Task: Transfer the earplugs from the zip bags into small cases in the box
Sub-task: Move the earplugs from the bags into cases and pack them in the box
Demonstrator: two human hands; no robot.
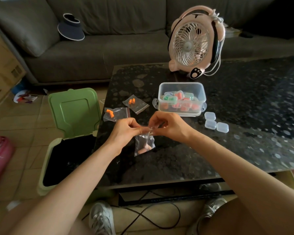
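Note:
A small clear zip bag (144, 144) with pinkish-orange earplugs at its bottom hangs above the dark table. My left hand (124, 131) pinches its top edge from the left and my right hand (168, 126) pinches it from the right. Two more zip bags lie flat behind my hands, one (116, 114) at the table's left edge and one (136, 103) beside it, each with orange earplugs. A clear plastic box (182, 89) holds several small coloured cases. Three clear small cases (215, 123) lie shut on the table right of the box.
A pink desk fan (193, 43) stands behind the box. A green bin (64, 153) with its lid raised sits on the floor left of the table (244, 116). A grey sofa (109, 48) with a visor cap lies beyond. Cables run under the table by my shoes.

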